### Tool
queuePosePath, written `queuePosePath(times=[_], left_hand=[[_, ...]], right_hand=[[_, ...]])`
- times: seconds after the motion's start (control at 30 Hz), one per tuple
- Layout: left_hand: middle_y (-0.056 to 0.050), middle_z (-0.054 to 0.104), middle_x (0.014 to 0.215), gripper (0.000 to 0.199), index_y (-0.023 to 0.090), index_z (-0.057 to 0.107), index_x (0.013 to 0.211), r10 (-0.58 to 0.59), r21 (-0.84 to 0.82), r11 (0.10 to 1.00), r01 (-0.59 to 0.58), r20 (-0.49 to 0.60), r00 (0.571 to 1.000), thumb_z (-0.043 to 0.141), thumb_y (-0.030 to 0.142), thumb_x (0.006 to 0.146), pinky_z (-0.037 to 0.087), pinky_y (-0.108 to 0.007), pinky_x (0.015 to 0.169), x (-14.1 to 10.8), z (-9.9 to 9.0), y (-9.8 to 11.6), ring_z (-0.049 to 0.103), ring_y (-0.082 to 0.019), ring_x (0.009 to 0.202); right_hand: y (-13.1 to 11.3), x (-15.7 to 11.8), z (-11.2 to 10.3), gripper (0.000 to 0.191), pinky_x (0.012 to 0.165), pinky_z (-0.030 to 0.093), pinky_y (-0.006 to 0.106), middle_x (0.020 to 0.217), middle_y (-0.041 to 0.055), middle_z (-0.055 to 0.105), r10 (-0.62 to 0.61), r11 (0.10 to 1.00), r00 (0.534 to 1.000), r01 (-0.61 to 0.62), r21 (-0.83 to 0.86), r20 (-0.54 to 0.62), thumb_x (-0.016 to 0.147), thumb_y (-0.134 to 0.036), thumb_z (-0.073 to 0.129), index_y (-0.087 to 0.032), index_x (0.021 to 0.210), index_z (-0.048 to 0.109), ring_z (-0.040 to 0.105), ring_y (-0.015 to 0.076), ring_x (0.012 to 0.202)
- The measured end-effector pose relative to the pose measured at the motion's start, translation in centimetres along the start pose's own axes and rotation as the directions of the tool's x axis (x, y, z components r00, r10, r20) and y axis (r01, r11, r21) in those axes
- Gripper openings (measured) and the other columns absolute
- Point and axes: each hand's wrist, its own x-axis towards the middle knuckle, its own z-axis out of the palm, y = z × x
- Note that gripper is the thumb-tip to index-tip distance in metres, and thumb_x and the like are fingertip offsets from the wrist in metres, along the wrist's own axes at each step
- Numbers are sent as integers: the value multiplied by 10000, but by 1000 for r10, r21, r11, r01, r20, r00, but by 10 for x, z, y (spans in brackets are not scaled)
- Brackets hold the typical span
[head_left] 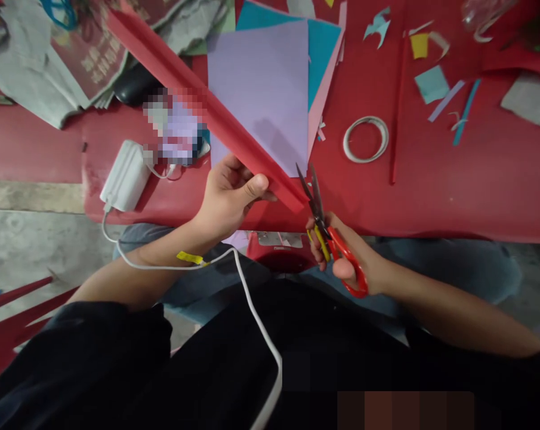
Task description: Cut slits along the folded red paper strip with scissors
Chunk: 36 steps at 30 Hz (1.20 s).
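A long folded strip of red paper (234,128) slants across the table, raised above it, with its near end at the scissors. My left hand (234,194) is closed on the strip near that end, thumb on top. My right hand (341,251) holds the scissors (348,263) by their red and yellow handles, thumb through the red loop. The blades stand apart, pointing away from me, close to the strip's corner. Beneath the strip lie a lilac sheet (261,77) and a blue sheet (326,57).
A roll of tape (366,140) lies on the red table (453,197), right of the sheets. Paper scraps (432,85) are at the upper right. On the left are a white power bank (126,176) and a black object (135,83). A white cable (247,292) crosses my left forearm.
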Motion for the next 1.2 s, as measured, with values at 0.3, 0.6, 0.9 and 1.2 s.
queuePosePath(times=[0.3,0.6,0.9,1.2], left_hand=[[59,762,812,509,248,674,1000,14,-8,1000,-15,-57,998,1030,532,771,630,-208,595,-6,3,6,733,-95,659],[53,750,844,490,256,700,1006,1,-38,999,-1,-3,1000,1033,528,770,573,-203,537,-13,9,1,675,-72,602],[28,760,910,499,274,708,1114,-101,14,995,101,-23,995,1014,518,804,612,-244,614,-19,3,3,719,-106,703],[6,786,890,495,260,747,1028,-161,64,984,164,-47,986,1016,585,770,620,-223,594,-18,6,10,768,-136,763]], right_hand=[[-11,0,-2,1018,608,481,336,921,29,669,44,991,999,-44,-127,0,732,-1018,730,-238,1368,581,601,195,712],[-19,1,2,865,618,425,319,868,17,654,40,988,999,-39,-149,5,866,-950,704,-207,1301,636,560,171,703],[-22,0,1,651,613,389,302,837,-11,644,27,990,999,-25,-137,19,985,-801,720,-219,1267,650,548,146,680],[-25,1,2,573,623,425,285,854,-14,641,28,984,999,-24,-179,23,1037,-725,709,-219,1294,639,550,141,691]])
